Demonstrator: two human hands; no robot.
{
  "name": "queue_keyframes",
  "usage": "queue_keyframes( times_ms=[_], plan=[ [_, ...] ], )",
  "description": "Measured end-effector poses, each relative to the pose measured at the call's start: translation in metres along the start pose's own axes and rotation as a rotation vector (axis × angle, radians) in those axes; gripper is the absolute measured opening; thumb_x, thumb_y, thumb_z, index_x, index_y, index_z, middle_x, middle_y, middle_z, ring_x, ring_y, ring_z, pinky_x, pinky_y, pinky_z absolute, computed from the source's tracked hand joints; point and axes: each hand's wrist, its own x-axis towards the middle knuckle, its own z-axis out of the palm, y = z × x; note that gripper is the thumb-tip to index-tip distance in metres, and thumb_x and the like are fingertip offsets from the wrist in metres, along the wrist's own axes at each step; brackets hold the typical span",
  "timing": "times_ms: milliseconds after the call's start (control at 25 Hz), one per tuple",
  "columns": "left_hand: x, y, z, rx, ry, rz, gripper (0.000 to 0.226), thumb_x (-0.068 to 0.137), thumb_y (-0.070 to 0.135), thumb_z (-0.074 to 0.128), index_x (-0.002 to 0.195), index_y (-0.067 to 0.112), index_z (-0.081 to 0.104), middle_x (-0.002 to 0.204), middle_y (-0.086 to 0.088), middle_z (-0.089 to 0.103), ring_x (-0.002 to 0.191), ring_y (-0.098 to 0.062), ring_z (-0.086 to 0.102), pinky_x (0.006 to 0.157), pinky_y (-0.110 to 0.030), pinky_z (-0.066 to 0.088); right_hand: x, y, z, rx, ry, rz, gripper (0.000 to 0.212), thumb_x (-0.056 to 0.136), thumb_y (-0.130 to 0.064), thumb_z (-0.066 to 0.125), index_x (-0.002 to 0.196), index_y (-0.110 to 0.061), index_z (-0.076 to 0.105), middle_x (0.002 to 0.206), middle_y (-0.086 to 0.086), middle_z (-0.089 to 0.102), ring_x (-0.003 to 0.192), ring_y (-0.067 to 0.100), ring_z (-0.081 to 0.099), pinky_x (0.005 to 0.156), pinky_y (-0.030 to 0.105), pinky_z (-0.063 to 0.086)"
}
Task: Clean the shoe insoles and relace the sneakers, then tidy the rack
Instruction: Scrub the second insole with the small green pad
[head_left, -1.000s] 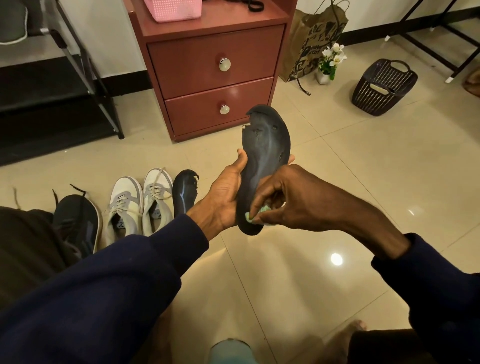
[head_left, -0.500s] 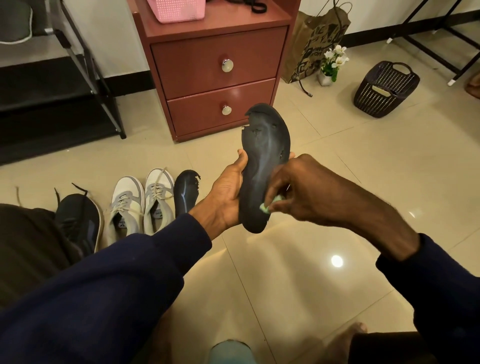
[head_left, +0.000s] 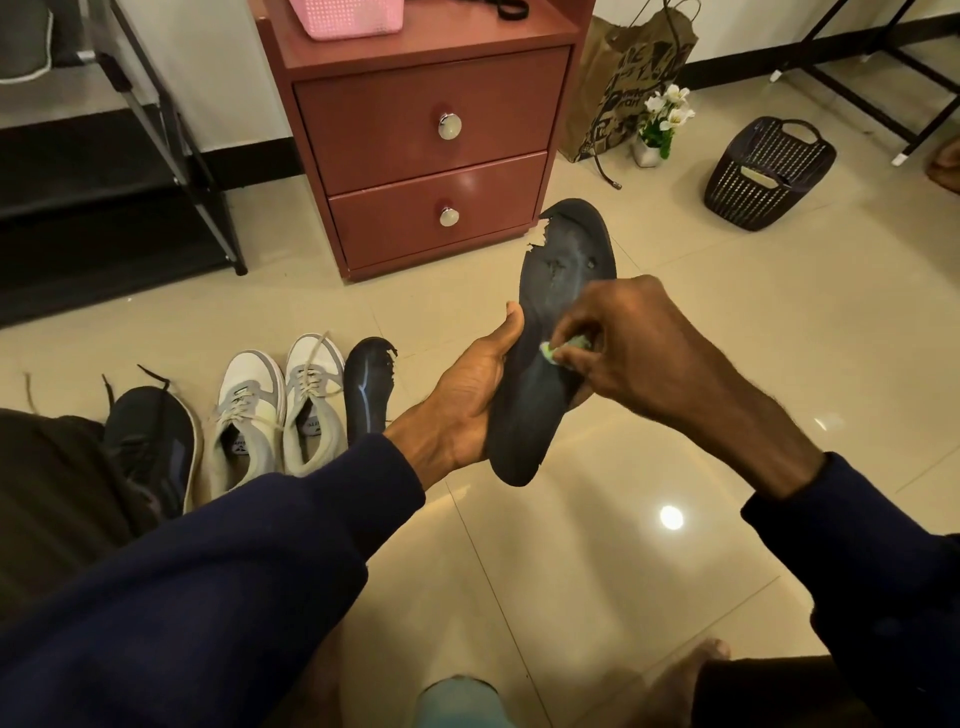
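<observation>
- Insole (head_left: 524, 415) was held above the floor (head_left: 727, 322) at centre frame, torn toe pointing to 1 o'clock.
- Left hand (head_left: 462, 400) gripped its edge from 8 o'clock, thumb along the rim.
- Right hand (head_left: 639, 343), at 3 o'clock, had fingers curled.
- Wipe (head_left: 551, 352), pinched in those fingers, touched the insole's middle.

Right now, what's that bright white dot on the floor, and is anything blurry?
Head view: the dot is glare, a light mirrored in the glossy floor; the insole looks sharp; the wide-angle lens stretches the sleeves at the bottom edge.
</observation>
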Motion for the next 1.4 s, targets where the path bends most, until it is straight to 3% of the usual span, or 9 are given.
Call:
queue_keyframes(
  times_ms=[120,240,360,600,680,800,960,1160,1400],
  plan=[
    [0.000,0.000,0.003,-0.013,-0.002,-0.003,0.059,0.105,0.054,0.043,0.137,0.007,0.060,0.131,-0.018,0.068,0.114,-0.035,0.068,0.114,-0.050,0.043,0.008,0.016,-0.001,-0.139,0.184,0.110,0.029,0.085,-0.019,0.078,0.110,-0.005,0.074,0.108,0.014,0.068,0.093,0.026,0.066,0.084,0.030,0.053],
    [0.000,0.001,-0.002,-0.006,0.006,0.001,0.058,0.105,0.054,0.045,0.138,0.009,0.059,0.128,-0.015,0.068,0.107,-0.030,0.069,0.110,-0.047,0.047,0.000,0.005,0.005,0.074,0.066,-0.048,0.015,0.083,-0.017,0.080,0.097,-0.013,0.079,0.095,-0.001,0.070,0.081,0.009,0.065,0.071,0.016,0.052],
    [0.001,-0.001,-0.003,0.043,0.026,-0.006,0.059,0.105,0.053,0.045,0.141,0.008,0.058,0.129,-0.016,0.068,0.105,-0.031,0.070,0.105,-0.047,0.051,-0.001,0.007,-0.001,0.151,-0.082,0.004,0.008,0.081,-0.018,0.081,0.089,-0.019,0.080,0.085,-0.008,0.071,0.070,0.004,0.066,0.056,0.010,0.049],
    [-0.002,-0.001,-0.004,0.118,-0.044,-0.068,0.058,0.105,0.054,0.042,0.137,0.008,0.057,0.135,-0.020,0.065,0.125,-0.038,0.062,0.104,-0.046,0.051,0.009,0.041,-0.011,0.020,0.390,0.139,0.017,0.087,-0.021,0.077,0.100,-0.011,0.078,0.096,0.008,0.071,0.080,0.016,0.062,0.073,0.030,0.056],
    [0.000,-0.002,-0.004,0.142,-0.063,-0.089,0.058,0.104,0.054,0.043,0.139,0.009,0.056,0.137,-0.020,0.064,0.127,-0.040,0.060,0.106,-0.048,0.048,0.010,0.041,-0.011,0.085,0.429,0.165,0.017,0.087,-0.023,0.077,0.100,-0.012,0.078,0.098,0.005,0.070,0.082,0.013,0.061,0.072,0.023,0.054],
    [0.000,-0.003,-0.004,0.136,-0.058,-0.091,0.057,0.105,0.053,0.043,0.141,0.011,0.055,0.136,-0.020,0.065,0.125,-0.041,0.062,0.107,-0.049,0.048,0.006,0.025,-0.008,0.229,0.300,0.124,0.014,0.086,-0.024,0.077,0.097,-0.014,0.078,0.093,-0.002,0.071,0.075,0.008,0.064,0.063,0.010,0.050],
    [0.004,-0.002,-0.009,0.072,-0.038,-0.052,0.054,0.106,0.050,0.044,0.138,0.010,0.059,0.127,-0.015,0.067,0.105,-0.031,0.069,0.111,-0.051,0.045,-0.006,0.001,-0.001,0.190,-0.172,-0.044,0.007,0.084,-0.020,0.079,0.090,-0.018,0.079,0.084,-0.007,0.073,0.074,0.006,0.068,0.062,0.019,0.057],
    [0.003,-0.001,-0.007,0.072,-0.024,-0.018,0.051,0.106,0.051,0.041,0.126,0.011,0.065,0.119,-0.016,0.073,0.103,-0.033,0.073,0.107,-0.049,0.048,0.007,0.015,0.001,-0.181,0.124,0.058,0.023,0.088,-0.015,0.074,0.110,-0.008,0.074,0.108,0.011,0.068,0.096,0.026,0.065,0.087,0.031,0.050],
    [0.009,-0.001,-0.020,0.083,0.045,0.003,0.050,0.105,0.054,0.046,0.121,0.012,0.069,0.103,-0.009,0.075,0.091,-0.024,0.072,0.095,-0.040,0.055,-0.006,-0.012,0.020,0.067,-0.177,-0.070,0.009,0.084,-0.018,0.078,0.093,-0.019,0.079,0.088,-0.006,0.072,0.072,0.004,0.065,0.062,0.011,0.049]
  ],
)
